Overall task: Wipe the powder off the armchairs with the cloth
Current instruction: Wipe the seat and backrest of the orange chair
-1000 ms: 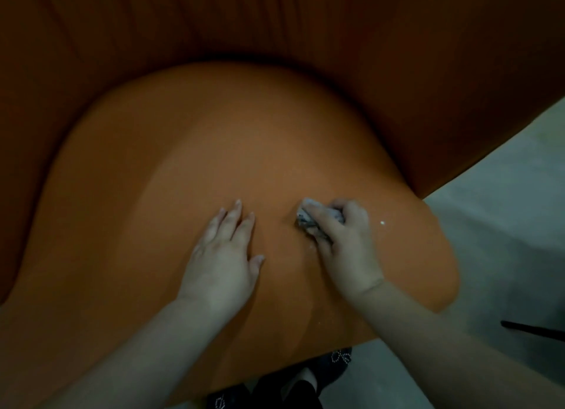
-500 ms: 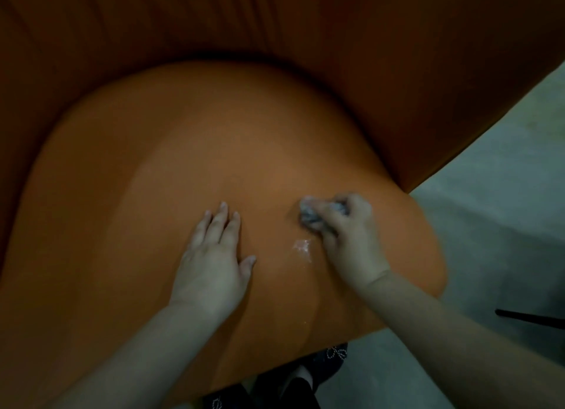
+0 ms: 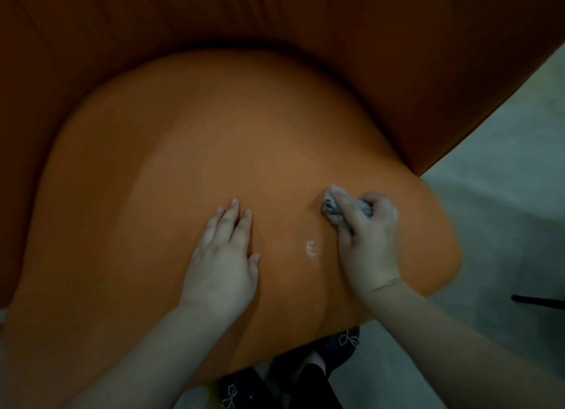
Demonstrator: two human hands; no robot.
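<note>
Head view: right hand [image 3: 367, 240] grips cloth [image 3: 331, 206] near seat [image 3: 214, 148] edge; left hand [image 3: 223, 255] flat, fingers straight.

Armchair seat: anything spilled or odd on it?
Yes: a small white powder smear sits on the orange seat, between the flat left hand and the right hand gripping the cloth.

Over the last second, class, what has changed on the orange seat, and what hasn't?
The right hand, gripping the crumpled grey cloth, slid off a white powder smear, uncovering it. The left hand stayed flat on the orange armchair seat cushion.
</note>
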